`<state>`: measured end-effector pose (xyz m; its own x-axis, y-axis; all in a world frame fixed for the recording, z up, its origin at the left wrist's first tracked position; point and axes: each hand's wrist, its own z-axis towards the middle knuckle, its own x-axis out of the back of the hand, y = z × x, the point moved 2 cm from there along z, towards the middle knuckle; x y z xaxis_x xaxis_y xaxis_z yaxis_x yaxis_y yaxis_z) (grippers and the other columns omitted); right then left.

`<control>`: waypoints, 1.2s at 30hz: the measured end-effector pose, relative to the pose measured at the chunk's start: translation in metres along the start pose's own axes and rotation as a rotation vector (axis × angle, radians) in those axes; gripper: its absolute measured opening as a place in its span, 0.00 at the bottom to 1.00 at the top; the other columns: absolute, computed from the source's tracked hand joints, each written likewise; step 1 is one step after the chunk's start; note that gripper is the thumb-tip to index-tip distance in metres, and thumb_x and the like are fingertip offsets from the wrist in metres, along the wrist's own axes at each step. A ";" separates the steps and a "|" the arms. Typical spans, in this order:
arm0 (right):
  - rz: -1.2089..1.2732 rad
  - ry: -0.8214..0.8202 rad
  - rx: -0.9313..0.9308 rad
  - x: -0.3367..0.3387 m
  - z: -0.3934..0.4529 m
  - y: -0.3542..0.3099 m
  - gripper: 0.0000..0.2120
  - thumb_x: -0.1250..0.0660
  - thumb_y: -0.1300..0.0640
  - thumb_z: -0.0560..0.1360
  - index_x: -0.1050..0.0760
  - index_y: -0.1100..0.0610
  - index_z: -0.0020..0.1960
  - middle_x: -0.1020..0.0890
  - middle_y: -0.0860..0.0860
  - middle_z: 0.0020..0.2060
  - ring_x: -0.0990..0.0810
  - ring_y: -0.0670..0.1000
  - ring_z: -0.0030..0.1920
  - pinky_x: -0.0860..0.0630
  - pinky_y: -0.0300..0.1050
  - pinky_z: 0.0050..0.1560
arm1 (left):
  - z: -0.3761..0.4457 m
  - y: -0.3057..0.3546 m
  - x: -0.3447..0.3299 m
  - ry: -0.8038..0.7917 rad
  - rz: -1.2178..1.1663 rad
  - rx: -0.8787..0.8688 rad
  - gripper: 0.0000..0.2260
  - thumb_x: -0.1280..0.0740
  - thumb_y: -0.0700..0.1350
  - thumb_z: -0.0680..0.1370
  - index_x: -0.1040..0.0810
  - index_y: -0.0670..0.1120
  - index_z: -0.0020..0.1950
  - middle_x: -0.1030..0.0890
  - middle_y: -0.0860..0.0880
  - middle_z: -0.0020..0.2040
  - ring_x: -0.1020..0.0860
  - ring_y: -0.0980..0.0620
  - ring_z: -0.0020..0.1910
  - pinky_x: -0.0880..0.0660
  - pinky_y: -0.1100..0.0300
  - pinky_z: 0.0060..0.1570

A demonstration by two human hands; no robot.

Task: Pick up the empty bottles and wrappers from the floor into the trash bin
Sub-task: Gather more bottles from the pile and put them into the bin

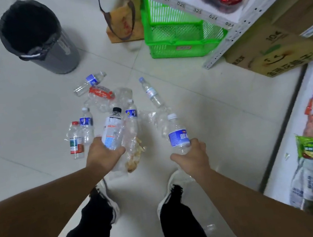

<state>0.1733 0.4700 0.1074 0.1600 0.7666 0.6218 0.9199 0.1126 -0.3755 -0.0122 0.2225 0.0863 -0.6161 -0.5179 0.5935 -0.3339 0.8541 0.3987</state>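
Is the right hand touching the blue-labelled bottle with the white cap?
Touching. The head view shows the right hand wrapped around the base of the blue-labelled bottle, lifting it off the floor.

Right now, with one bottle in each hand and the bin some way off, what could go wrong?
1. The left hand seems to pinch a clear wrapper together with the black-capped bottle; the wrapper may slip out while it is carried.
2. Loose bottles lie just ahead of the shoes, such as the red-capped bottle; a step forward could roll on one.
3. The trash bin stands beyond the pile, so a throw from the right hand with the blue-labelled bottle could miss.
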 end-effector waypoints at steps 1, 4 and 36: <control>-0.030 -0.008 0.003 0.005 0.003 0.002 0.28 0.20 0.46 0.62 0.28 0.51 0.56 0.31 0.48 0.58 0.19 0.56 0.56 0.24 0.49 0.63 | 0.000 0.003 -0.002 0.002 -0.017 0.006 0.30 0.20 0.57 0.66 0.24 0.45 0.62 0.17 0.45 0.48 0.15 0.45 0.42 0.17 0.52 0.37; -0.120 -0.049 -0.023 0.005 0.015 0.004 0.28 0.20 0.43 0.61 0.28 0.48 0.55 0.33 0.49 0.64 0.20 0.55 0.60 0.27 0.46 0.62 | 0.007 0.009 -0.006 0.007 -0.098 0.027 0.32 0.22 0.58 0.64 0.25 0.46 0.63 0.16 0.47 0.49 0.15 0.47 0.44 0.14 0.47 0.42; -0.108 -0.169 0.191 -0.168 0.188 0.022 0.26 0.20 0.49 0.58 0.27 0.51 0.51 0.19 0.51 0.46 0.18 0.53 0.43 0.20 0.49 0.48 | 0.142 -0.082 -0.086 0.173 -0.191 0.081 0.27 0.22 0.57 0.67 0.25 0.49 0.60 0.17 0.51 0.48 0.16 0.52 0.44 0.19 0.55 0.41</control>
<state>0.0990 0.4621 -0.1343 -0.0124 0.8365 0.5479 0.8415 0.3046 -0.4461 -0.0333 0.2041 -0.0970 -0.4074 -0.6647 0.6263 -0.4931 0.7373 0.4617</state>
